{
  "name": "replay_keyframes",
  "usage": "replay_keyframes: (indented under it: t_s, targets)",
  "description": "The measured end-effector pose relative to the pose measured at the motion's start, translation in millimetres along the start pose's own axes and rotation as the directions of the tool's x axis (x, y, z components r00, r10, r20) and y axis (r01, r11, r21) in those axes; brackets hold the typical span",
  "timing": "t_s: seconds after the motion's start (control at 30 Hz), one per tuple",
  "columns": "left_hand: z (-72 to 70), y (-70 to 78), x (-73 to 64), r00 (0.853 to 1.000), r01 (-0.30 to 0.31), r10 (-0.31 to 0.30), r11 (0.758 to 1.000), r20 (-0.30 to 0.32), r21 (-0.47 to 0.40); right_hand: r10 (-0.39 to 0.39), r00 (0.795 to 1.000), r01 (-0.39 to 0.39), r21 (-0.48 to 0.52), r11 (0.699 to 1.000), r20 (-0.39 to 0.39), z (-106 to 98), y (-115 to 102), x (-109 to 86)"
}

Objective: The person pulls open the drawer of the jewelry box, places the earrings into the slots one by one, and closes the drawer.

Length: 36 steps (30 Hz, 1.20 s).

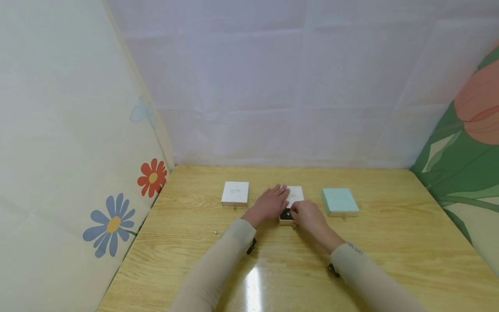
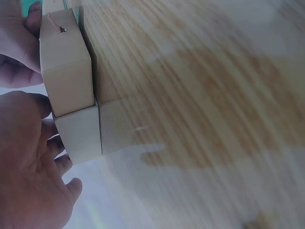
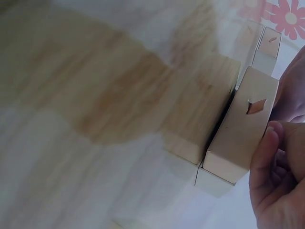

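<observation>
A small white drawer box (image 1: 295,196) sits mid-table, its drawer (image 1: 286,214) pulled partly out toward me, with a dark inside. My left hand (image 1: 270,202) lies on the box's sleeve with straight fingers. My right hand (image 1: 306,215) pinches the drawer's front end. In the left wrist view the drawer (image 2: 64,67) sticks out past the sleeve (image 2: 78,136), with my left hand (image 2: 28,181) beside the sleeve. In the right wrist view my right hand (image 3: 279,181) has its thumb on the drawer front (image 3: 243,129), near a small ribbon tab (image 3: 256,106).
Another white box (image 1: 235,193) stands to the left and a pale teal box (image 1: 339,201) to the right, all on a glossy wooden table (image 1: 273,268). A tiny object (image 1: 215,232) lies left of my left forearm. Flowered panels wall in the sides and a white one the back.
</observation>
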State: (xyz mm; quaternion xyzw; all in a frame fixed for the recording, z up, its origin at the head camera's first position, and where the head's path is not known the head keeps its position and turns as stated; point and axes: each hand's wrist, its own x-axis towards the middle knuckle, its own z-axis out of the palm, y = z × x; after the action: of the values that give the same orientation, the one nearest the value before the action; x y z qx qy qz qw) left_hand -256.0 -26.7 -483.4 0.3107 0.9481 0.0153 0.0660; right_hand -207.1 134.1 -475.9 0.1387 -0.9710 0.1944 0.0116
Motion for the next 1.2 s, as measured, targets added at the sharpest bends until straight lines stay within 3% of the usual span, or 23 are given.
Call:
replay_keyframes:
  t_s: [0.17,0.37,0.53,0.87,1.2]
  targets:
    - [1.9,-0.7,1.4,1.000,0.004,-0.003,1.000,0.003,-0.003,0.006,1.000,-0.006,0.009,1.000,0.023,-0.3,-0.1,0.6]
    - [0.1,-0.3,-0.4,1.000,0.006,-0.006,1.000,-0.001,-0.007,0.053,0.991,-0.065,0.095,0.993,0.125,-6.6,0.0,2.1]
    - [0.1,0.4,-0.9,1.000,0.003,-0.003,1.000,-0.008,-0.007,0.056,0.986,-0.079,0.145,0.986,0.157,-12.5,5.7,2.0]
    - [-1.5,0.8,-0.8,1.000,0.004,-0.004,1.000,-0.007,-0.010,0.136,0.953,-0.224,0.328,0.918,0.270,-24.0,8.3,2.0]
    - [-2.4,1.3,-1.8,1.000,0.008,-0.008,1.000,-0.005,-0.018,0.157,0.957,-0.216,0.236,0.947,0.245,-19.0,3.5,4.3]
